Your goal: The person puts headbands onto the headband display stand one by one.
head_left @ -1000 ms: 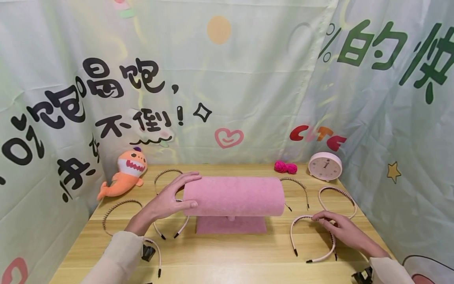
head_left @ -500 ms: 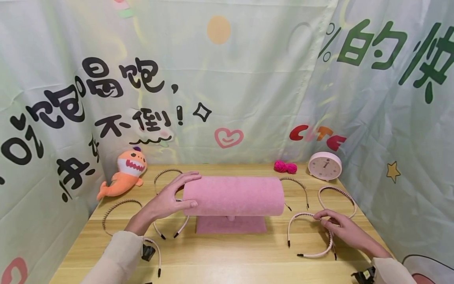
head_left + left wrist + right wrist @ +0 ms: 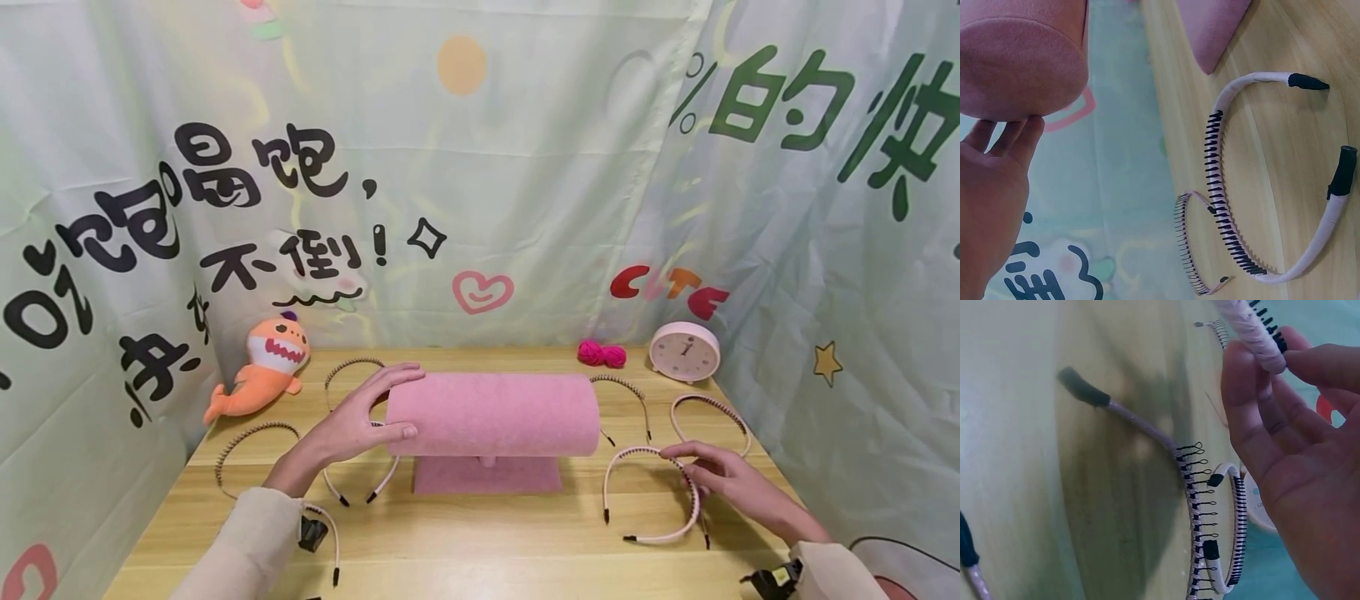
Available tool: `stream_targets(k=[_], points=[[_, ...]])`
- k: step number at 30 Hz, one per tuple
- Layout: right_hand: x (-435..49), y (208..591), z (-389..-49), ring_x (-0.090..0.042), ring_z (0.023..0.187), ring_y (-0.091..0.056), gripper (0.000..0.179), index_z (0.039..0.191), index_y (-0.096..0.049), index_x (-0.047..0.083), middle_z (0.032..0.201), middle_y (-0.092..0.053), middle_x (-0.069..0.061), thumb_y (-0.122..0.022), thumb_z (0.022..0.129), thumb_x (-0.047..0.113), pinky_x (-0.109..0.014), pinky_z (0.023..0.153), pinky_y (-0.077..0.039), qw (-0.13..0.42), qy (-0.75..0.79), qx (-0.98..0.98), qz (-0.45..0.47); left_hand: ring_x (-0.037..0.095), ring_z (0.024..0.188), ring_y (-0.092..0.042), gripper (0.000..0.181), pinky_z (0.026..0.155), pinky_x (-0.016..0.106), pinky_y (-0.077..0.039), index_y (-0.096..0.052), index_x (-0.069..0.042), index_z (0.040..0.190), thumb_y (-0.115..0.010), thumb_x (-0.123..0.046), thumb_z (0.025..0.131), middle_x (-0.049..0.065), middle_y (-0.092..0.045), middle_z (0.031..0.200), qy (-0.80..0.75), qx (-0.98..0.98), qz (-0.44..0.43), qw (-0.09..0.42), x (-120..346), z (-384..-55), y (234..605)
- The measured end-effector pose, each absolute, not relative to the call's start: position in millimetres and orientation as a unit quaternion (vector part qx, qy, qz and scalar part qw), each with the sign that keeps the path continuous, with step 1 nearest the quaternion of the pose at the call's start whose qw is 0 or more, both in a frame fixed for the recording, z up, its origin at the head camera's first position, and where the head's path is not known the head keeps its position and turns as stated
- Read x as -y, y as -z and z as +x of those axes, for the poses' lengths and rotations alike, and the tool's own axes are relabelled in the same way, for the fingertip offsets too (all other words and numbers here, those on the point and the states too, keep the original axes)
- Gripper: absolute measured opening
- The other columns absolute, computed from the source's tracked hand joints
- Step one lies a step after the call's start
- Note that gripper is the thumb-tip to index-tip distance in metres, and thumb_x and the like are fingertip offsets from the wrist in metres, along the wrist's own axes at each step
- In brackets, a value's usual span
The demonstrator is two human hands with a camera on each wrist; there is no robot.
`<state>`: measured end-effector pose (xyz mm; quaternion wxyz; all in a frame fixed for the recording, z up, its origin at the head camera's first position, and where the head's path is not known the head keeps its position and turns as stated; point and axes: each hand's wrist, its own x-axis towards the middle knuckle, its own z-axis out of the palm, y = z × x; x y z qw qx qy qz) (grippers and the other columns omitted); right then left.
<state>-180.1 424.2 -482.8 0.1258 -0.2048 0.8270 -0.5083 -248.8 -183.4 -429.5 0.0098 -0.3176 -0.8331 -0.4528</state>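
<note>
In the head view my left hand [image 3: 352, 429] holds the left end of a pink padded roll on a stand [image 3: 495, 412], thumb in front and fingers over the top. The left wrist view shows its fingertips at the rim of the roll's round end [image 3: 1022, 69]. My right hand [image 3: 738, 487] pinches a pale pink toothed headband [image 3: 1254, 334] between thumb and fingers, raised off the table at the right. Its open ends, tipped in black, point to the front left. Beneath it another headband [image 3: 1194, 519] lies on the table, partly hidden by the hand in the head view.
Several more headbands lie about, including a white one [image 3: 1216, 162] near the left hand and one at the right [image 3: 1240, 525]. An orange shark plush [image 3: 266, 375], pink yarn [image 3: 602, 354] and a round clock [image 3: 684, 352] stand at the back, before a printed curtain [image 3: 525, 167].
The held headband has shifted slightly left and up, lifting off the table, while the right hand tilts a little. The left hand stays on the roll.
</note>
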Motion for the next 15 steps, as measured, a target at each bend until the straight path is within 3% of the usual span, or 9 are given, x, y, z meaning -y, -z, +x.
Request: stream_targets(k=[10,15], points=[[-427.5,482.9,-180.3,-0.002,0.109,-0.064,0.037,0.146,-0.057,-0.01,0.136,-0.071,0.016,-0.051,0.116,0.01,-0.022,0.085,-0.057,0.17,0.503,-0.826,-0.188,0.041,0.16,-0.038,0.074,0.124,0.076,-0.033,-0.053,-0.029,0.161,-0.086,-0.03,0.095,0.006,-0.04,0.174,0.452,0.833,-0.318,0.01,183.9,-249.1,429.5],[-427.2,482.8,-180.4,-0.003,0.107,-0.063,0.035,0.143,-0.057,-0.012,0.133,-0.072,0.013,-0.048,0.116,0.008,-0.023,0.083,-0.056,0.178,0.506,-0.821,-0.195,0.041,0.16,-0.038,0.075,0.124,0.076,-0.034,-0.053,-0.027,0.161,-0.086,-0.031,0.095,0.007,-0.041,0.173,0.451,0.833,-0.319,0.012,183.8,-249.1,429.5]])
